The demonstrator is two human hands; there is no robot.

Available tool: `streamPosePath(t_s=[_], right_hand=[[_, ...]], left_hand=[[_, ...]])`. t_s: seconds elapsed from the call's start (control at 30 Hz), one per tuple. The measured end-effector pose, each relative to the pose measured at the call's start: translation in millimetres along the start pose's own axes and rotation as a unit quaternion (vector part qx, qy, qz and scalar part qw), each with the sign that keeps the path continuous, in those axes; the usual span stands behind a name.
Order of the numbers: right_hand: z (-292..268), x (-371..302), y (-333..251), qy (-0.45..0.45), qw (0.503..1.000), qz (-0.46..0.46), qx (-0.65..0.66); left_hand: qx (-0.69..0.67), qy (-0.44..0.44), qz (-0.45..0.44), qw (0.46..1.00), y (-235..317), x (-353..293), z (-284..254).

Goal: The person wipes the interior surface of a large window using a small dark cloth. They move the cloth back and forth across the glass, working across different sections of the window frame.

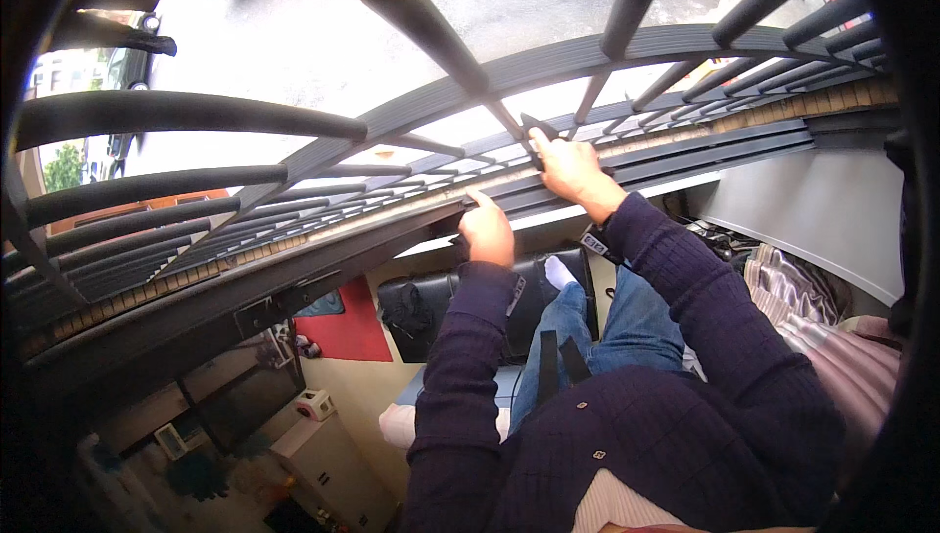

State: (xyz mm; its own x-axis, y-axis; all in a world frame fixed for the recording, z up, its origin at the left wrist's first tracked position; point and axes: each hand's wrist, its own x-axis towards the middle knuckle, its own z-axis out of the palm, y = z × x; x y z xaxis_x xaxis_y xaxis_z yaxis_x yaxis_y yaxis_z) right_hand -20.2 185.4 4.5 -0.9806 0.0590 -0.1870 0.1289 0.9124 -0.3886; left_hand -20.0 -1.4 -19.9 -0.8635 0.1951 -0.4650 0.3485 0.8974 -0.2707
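Observation:
My right hand (576,173) reaches through the window opening to the dark metal window bars (436,102). Its fingers are closed on a small black piece (538,126) with a pointed edge, held against a bar near the sill; its kind cannot be made out. Lower and to the left, my left hand (488,231) is bent over the edge of the dark window frame (392,239), index finger against it. The other fingers of that hand curl out of sight.
Beyond the bars lies a bright paved ground (323,34) with parked vehicles. Below my legs in jeans (636,323) stands a black padded seat (519,288). A silvery pink curtain (822,337) hangs at the right. A white cabinet (333,455) and a red panel (357,323) are lower left.

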Motion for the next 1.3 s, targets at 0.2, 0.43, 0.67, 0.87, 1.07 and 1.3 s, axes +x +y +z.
streamPosePath(t_s=[0.2, 0.43, 0.67, 0.87, 1.07, 1.3], right_hand=[[18, -9, -1, -0.093, 0.995, 0.035, -0.014], [14, -22, -16, -0.056, 0.998, 0.02, 0.008], [28, -21, -30, -0.021, 1.0, -0.016, -0.014], [35, 8, -45, -0.077, 0.996, 0.031, -0.021], [21, 21, -45, -0.038, 0.999, -0.007, -0.003], [42, 7, -42, 0.023, 0.998, -0.057, 0.012]], left_hand=[[0.203, -0.064, 0.052, 0.976, 22, 8, 2], [0.183, -0.079, 0.029, 0.979, 25, 7, -5], [0.222, -0.079, 0.016, 0.972, 27, 4, -9], [0.251, -0.052, 0.046, 0.965, 26, 3, 0], [0.204, -0.068, 0.018, 0.976, 29, 8, 4], [0.222, -0.083, 0.032, 0.971, 31, 10, 7]])
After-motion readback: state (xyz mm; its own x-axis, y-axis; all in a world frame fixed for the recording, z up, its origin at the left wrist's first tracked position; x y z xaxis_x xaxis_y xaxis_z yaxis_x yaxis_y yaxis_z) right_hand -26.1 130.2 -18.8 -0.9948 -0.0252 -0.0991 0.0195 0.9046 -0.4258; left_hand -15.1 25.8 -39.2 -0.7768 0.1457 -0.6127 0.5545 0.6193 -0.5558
